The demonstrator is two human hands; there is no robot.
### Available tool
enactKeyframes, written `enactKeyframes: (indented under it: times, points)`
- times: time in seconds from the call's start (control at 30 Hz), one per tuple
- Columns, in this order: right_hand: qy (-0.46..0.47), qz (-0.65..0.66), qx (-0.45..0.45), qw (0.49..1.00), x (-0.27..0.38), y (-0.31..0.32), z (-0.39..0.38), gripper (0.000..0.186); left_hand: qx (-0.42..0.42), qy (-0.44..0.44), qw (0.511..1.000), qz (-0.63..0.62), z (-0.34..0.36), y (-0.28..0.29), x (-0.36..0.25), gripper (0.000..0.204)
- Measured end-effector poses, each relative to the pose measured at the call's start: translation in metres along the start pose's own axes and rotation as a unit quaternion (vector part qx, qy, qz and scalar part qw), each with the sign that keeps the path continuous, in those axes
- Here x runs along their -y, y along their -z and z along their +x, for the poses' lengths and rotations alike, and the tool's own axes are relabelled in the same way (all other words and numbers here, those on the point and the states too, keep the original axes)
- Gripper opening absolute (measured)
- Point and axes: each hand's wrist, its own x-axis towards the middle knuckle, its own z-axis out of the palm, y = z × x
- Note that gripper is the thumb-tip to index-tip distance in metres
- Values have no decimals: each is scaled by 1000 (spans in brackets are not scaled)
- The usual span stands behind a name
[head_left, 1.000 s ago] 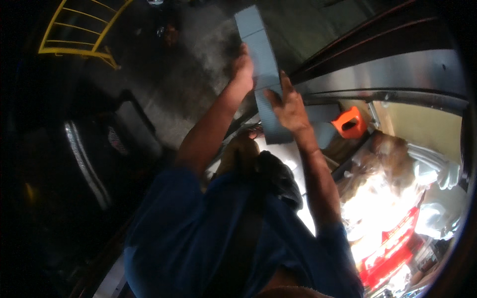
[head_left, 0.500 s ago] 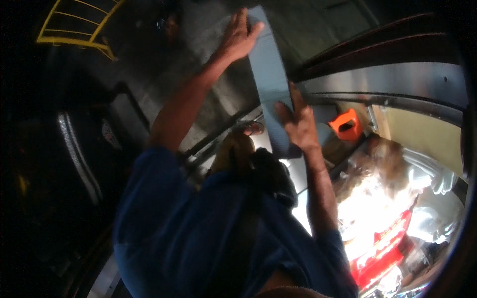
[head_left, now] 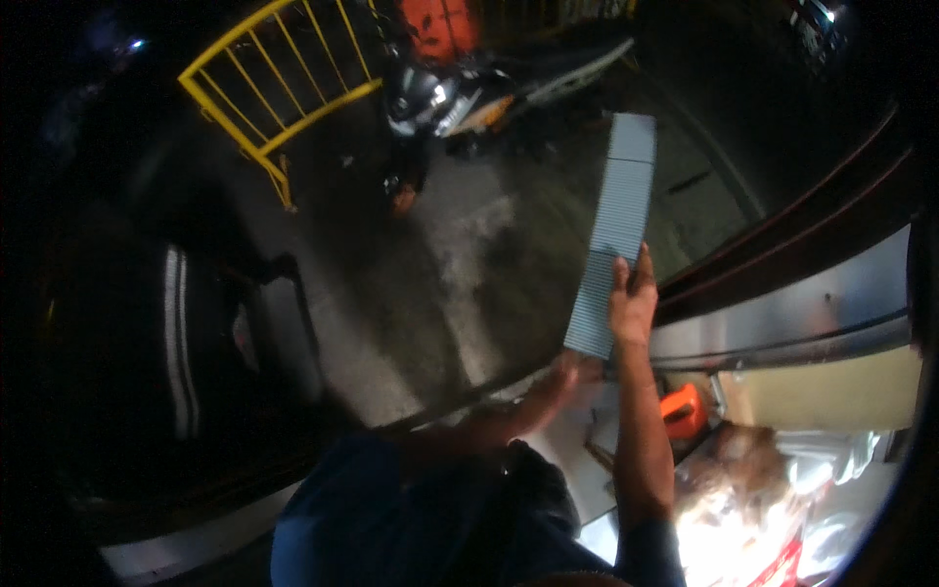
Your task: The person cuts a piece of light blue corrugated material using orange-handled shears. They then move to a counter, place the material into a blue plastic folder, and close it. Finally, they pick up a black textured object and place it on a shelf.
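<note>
A long, narrow light blue-grey piece (head_left: 622,205) with fine ridges across it, like a stack of thin strips or a ribbed bar, stretches away from me, tilted slightly right at its far end. A dark line crosses it near that end. My right hand (head_left: 634,305) grips its right edge on the lower part, with fingers pointing up along it. At the near end is my left hand (head_left: 577,370), smeared by motion and touching or just under the piece. Its fingers cannot be made out.
Below right, an orange handle-shaped object (head_left: 684,411) lies near a brightly lit heap of plastic bags (head_left: 753,489). A metal ledge (head_left: 782,298) runs along the right. Beyond are a yellow barrier (head_left: 264,152) and a parked motorcycle (head_left: 460,103). A dark object with a silver strip (head_left: 176,342) stands left.
My left hand has left the far end of the ridged piece and come down to its near end. The piece now leans right instead of left. My view has lifted, showing the motorcycle.
</note>
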Motion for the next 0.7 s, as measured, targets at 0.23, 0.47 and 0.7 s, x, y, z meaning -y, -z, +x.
enactKeyframes:
  times: [0.23,0.47,0.7]
  points:
    - [149,-97,12,984,-17,-3,-22,53,61,-59,996,-43,37,20,-37,70]
    - [95,-86,213,969,-19,9,-128,57,-309,-129,942,27,137,80,-124,58]
    - [-4,-261,273,926,-3,88,-159,53,-266,-457,804,273,136,34,-227,38]
